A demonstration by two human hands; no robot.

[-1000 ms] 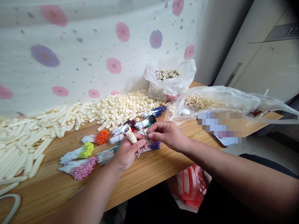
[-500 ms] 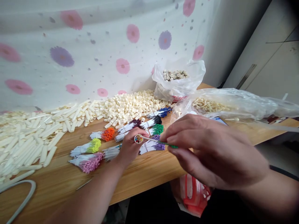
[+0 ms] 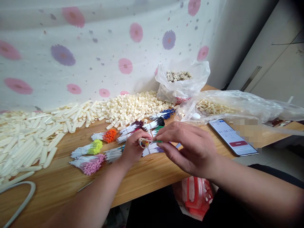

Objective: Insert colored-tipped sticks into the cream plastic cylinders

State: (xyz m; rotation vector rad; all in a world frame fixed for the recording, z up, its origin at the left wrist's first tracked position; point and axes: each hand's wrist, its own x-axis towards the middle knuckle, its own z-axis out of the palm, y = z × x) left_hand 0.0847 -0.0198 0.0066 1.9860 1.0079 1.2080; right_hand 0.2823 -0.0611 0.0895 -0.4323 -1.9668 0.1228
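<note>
Wooden table (image 3: 142, 180): left grip (image 3: 134, 147) on barrel (image 3: 143, 143), right grip (image 3: 190, 146), now closer, on green-tipped stick (image 3: 159, 141)

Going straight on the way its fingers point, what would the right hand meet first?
Most likely the open end of the cream tube in the left hand; the green-tipped stick that the right hand pinches leads that way. Exact depth is hard to judge.

Cream barrel (image 3: 140, 139), coloured tips (image 3: 144, 143) inside; green-ended refill (image 3: 158, 141) at mouth.
</note>
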